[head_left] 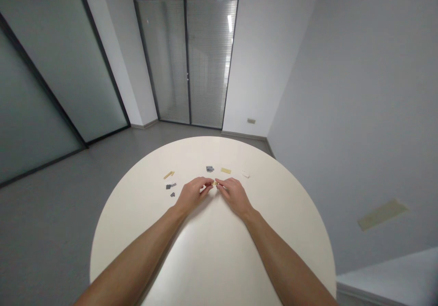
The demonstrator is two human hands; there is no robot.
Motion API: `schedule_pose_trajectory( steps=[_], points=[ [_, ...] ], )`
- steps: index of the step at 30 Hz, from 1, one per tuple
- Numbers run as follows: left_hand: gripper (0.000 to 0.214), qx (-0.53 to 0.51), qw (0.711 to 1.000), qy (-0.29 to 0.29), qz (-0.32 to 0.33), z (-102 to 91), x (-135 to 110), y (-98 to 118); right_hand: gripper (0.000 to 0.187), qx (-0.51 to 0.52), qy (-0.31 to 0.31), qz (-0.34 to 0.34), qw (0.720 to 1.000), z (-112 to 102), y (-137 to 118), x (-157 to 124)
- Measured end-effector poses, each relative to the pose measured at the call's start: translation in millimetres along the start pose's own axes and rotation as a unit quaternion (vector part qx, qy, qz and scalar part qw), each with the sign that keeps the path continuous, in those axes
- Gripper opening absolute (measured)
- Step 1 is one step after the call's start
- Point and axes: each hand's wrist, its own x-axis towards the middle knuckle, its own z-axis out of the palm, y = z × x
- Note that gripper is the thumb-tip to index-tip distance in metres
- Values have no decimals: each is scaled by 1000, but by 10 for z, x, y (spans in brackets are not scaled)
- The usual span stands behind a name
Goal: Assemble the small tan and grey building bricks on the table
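The left hand (193, 194) and right hand (236, 195) meet over a round white table (212, 237), their fingertips together pinching one small tan piece (214, 183), too tiny to make out from here. Six loose pieces lie ahead: at ten o'clock, a tan strip (168, 175), a gray piece (170, 186) and a smaller gray piece (172, 194); at twelve, a third gray piece (210, 169); toward one, a tan plate (226, 171) and a white piece (245, 174).

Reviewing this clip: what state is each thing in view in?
Small pale yellow piece: held up between both hands.
Left hand: pinching the piece.
Right hand: pinching the piece.
Flat tan rectangular plate: lying on the round white table.
Grey blocky pieces: lying loose on the table.
Glass double door with blinds: shut, blinds lowered.
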Motion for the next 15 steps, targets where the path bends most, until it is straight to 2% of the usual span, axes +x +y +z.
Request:
schedule_pose_trajectory(
  steps=[6,15],
  points=[
    [14,-24,999,-4,32,-28,11,61,27,17,-6,-5,1000,8,-21,-7],
    [17,-41,999,-5,15,-33,19,80,21,19,-22,-42,999,-42,-111,8]
  ],
)
